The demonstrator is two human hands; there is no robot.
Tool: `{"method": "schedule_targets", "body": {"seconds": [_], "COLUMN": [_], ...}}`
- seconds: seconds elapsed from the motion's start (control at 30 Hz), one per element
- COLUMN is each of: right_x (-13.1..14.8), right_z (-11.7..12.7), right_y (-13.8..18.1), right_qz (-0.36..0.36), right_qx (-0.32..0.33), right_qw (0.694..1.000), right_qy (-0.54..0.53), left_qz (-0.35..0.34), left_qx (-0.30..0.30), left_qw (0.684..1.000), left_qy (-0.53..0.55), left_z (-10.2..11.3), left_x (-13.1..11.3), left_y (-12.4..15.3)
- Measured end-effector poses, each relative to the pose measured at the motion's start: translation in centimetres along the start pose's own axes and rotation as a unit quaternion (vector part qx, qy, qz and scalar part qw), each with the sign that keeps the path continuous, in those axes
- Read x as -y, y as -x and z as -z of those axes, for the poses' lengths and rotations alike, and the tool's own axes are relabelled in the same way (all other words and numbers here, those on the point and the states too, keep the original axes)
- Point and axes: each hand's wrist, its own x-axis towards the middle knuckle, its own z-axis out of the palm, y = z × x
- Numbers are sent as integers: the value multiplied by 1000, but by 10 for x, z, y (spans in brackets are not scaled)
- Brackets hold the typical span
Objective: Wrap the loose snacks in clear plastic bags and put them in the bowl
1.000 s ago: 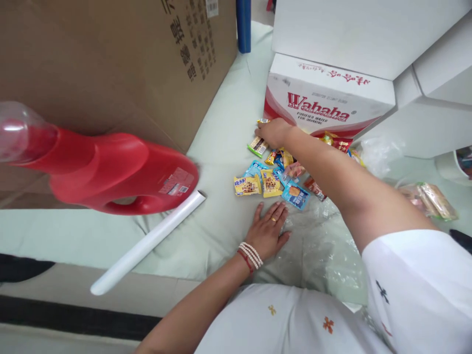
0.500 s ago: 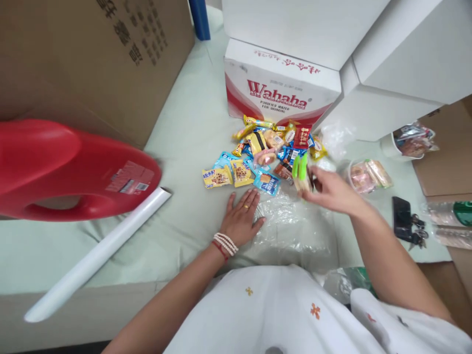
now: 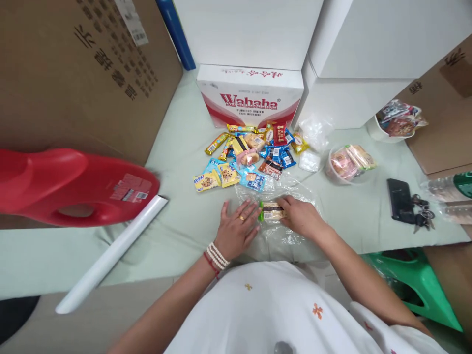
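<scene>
My right hand (image 3: 301,216) grips one end of a wrapped snack bar (image 3: 272,211) with a bright green tip, low over a clear plastic bag (image 3: 291,236) spread on the table. Close to the bar's green end, my left hand (image 3: 238,227) lies palm down with its fingers spread, at the bag's left edge. Beyond both hands sits a pile of wrapped snacks: yellow cookie packets (image 3: 228,174), a light blue packet (image 3: 253,180), a brown packet (image 3: 271,168) and a red packet (image 3: 279,133).
Behind the pile stands a Wahaha carton (image 3: 250,101). At right are a clear tub of snacks (image 3: 328,172), a white tub (image 3: 383,132), a phone (image 3: 400,200) and keys (image 3: 424,216). A red plastic stool (image 3: 110,182) and a white tube (image 3: 114,253) lie left.
My right hand has brought the green-tipped bar from the pile's right edge toward me and left, onto the plastic bag. My left hand stays flat. The view has shifted.
</scene>
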Motion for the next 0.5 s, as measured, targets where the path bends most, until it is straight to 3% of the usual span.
{"method": "schedule_targets", "body": {"seconds": [0.17, 0.37, 0.5], "right_x": [5, -1, -29], "right_z": [0, 0, -20], "right_y": [-8, -16, 21], "right_qz": [14, 45, 131], "right_qx": [-22, -27, -86], "right_qw": [1000, 998, 978], "right_qy": [11, -28, -138], "left_qz": [40, 30, -64], "left_qx": [78, 65, 56], "left_qw": [996, 997, 994], "left_qy": [3, 18, 67], "left_z": [-13, -4, 15], "left_x": [5, 21, 23], "left_y": [6, 14, 32]}}
